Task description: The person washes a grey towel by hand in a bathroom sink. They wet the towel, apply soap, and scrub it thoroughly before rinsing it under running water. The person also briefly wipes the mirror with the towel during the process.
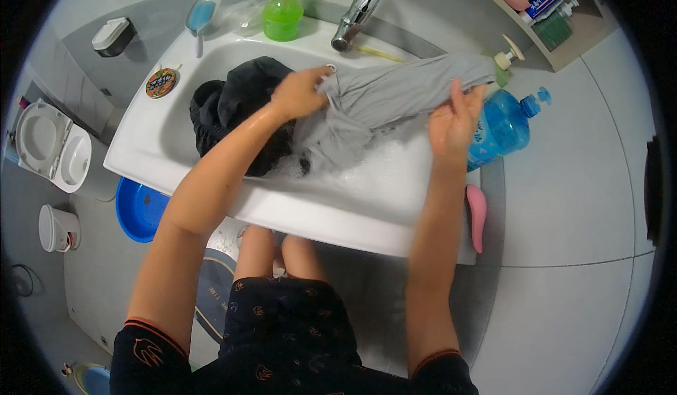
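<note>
A wet grey garment (395,92) is stretched across the white washbasin (310,219), its lower folds hanging into suds. My left hand (302,95) is closed on the garment's left part, over the middle of the basin. At the garment's right end, my right hand (455,120) grips the edge, with the thumb raised in front and some fingers hidden behind the cloth. Dark, bunched clothes (243,99) lie in the basin's left half, beneath my left forearm. White foam (374,169) covers the water between my hands.
Behind the basin stand a chrome faucet (361,11) and a green pump bottle (283,14). A blue detergent bottle (502,131) and a pink brush-like object (476,219) sit at the right. A round tin (161,83) rests on the left rim; a blue tub (139,212) stands below.
</note>
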`<state>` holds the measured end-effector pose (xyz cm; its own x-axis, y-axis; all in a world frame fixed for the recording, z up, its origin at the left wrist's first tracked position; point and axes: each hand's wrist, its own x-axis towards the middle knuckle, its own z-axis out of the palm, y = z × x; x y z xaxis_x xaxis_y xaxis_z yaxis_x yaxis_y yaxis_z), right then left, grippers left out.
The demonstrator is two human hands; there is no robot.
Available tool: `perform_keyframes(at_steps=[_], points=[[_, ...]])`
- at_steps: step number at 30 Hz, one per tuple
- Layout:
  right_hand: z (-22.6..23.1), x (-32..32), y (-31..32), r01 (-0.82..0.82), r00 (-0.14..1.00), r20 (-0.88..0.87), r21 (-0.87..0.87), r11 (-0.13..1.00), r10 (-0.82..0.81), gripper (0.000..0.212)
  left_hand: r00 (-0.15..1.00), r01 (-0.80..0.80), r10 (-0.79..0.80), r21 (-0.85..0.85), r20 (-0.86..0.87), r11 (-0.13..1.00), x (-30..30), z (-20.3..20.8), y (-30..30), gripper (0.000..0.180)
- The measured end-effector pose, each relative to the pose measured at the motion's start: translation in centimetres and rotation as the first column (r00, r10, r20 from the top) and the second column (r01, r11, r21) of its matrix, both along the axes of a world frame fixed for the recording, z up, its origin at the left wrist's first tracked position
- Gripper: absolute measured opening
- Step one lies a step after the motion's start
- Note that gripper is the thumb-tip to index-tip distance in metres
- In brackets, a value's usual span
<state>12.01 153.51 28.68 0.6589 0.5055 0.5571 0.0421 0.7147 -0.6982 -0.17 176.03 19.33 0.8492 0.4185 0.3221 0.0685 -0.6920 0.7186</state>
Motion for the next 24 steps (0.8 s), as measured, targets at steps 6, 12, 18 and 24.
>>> perform_keyframes(at_steps=[6,12,18,24], points=[[-3.5,5.3,-1.9,0.233,0.971,0.131,-0.336,0.912,-0.2,0.038,0.812,-0.483,0.577,-0.456,0.085,0.747,1.0,-1.9,5.9,0.036],[-7.1,4.8,-0.9,0.828,0.552,0.814,-0.56,0.004,-0.179,0.037,0.808,-0.437,0.555,-0.431,0.198,0.79,0.2,-3.2,7.4,0.022],[-6.9,1.3,1.3,0.597,0.706,0.577,-0.797,0.093,0.41,0.039,0.942,0.22,-0.219,-0.023,-0.254,0.975,-0.7,3.6,-2.0,0.028],[-11.6,0.9,-0.2,0.767,0.509,0.687,-0.635,0.089,0.518,0.075,0.731,0.51,-0.312,0.183,-0.607,0.84,-1.3,-2.4,-5.2,0.082]])
